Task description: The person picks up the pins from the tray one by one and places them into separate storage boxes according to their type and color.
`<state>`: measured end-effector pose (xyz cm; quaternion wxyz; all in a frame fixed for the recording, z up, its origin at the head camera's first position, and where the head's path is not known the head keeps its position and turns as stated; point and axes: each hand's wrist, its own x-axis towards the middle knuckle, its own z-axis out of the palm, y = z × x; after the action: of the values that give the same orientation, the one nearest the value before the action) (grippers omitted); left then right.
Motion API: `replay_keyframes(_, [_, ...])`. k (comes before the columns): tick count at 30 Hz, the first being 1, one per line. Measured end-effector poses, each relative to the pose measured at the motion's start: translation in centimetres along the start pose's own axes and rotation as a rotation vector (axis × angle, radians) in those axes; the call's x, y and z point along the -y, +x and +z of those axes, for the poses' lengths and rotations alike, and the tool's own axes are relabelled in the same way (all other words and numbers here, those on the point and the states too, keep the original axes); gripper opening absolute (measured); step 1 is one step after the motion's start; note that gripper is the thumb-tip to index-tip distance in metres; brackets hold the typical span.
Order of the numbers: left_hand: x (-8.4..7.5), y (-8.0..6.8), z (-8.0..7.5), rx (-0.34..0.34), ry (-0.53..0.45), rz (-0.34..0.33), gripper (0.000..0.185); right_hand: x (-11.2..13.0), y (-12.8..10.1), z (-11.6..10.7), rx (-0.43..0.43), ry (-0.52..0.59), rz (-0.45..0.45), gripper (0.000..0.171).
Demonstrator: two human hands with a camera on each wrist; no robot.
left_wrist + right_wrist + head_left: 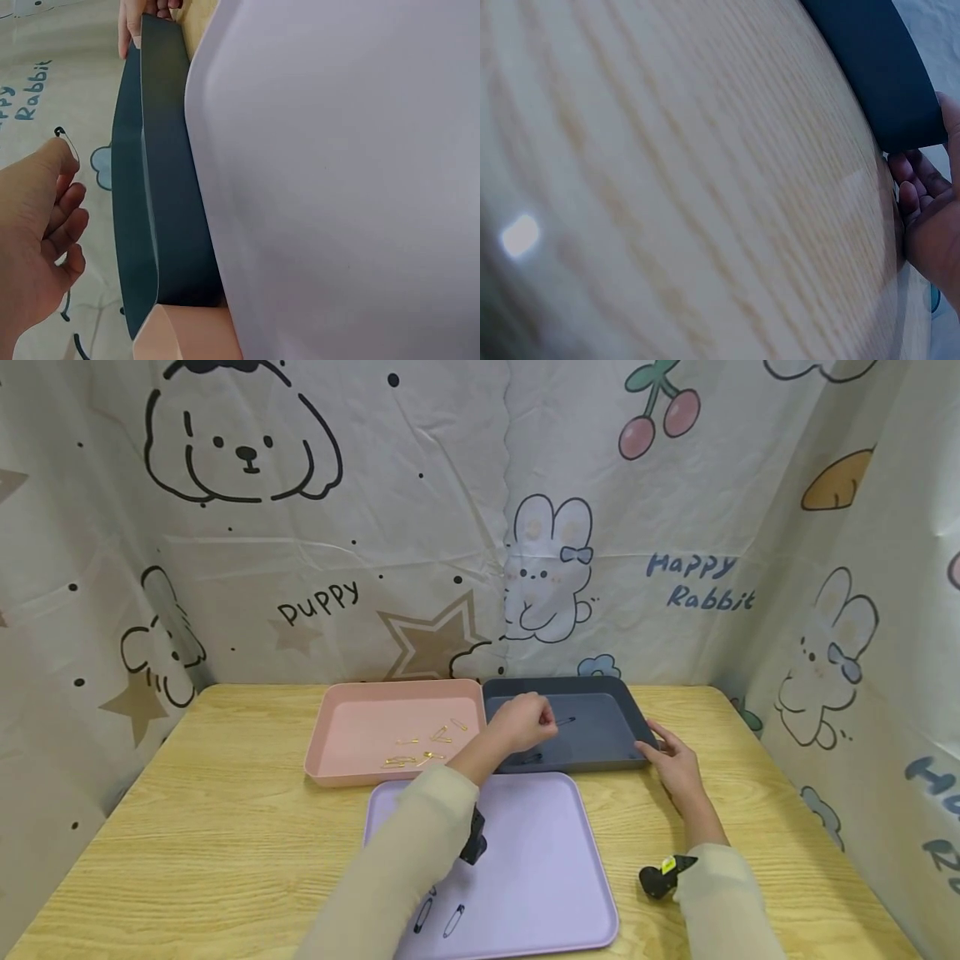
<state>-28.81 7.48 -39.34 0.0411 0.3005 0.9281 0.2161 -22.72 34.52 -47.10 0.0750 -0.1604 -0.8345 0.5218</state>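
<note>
My left hand (522,724) is above the dark blue tray (600,752). Between its thumb and forefinger it pinches a black safety pin (60,133), whose thin wire shows in the left wrist view. Other dark safety pins (531,758) lie inside that tray near its front left, partly hidden by the wrist. At the tray's right front corner, my right hand (675,768) grips the wall, thumb at the rim and the other fingers curled beneath the corner in the right wrist view. Several gold safety pins (439,735) lie in the pink tray (318,752) at left.
A flat lilac tray (540,860) lies in front of the two others, with black safety pins (453,921) at its lower left; my left sleeve covers part of it. Wooden table (225,827) extends to both sides. A printed curtain (420,543) hangs behind and around.
</note>
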Motion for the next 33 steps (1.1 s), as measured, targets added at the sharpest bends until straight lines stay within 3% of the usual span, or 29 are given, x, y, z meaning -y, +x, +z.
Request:
replay_keyframes(13, [-0.5,0.6,0.6,0.024,0.091,-0.05,0.01,-0.2,0.0,0.0,0.008,-0.006,-0.012,0.063])
replay_keyframes(23, [-0.4,0.9,1.0,-0.001,-0.012,-0.127,0.02,0.0,0.2,0.1,0.01,-0.008,-0.005,0.063])
replay_keyframes(33, [0.2,0.9,1.3,0.022,-0.027,-0.111,0.026,-0.2,0.1,-0.2,0.022,-0.031,-0.009,0.064])
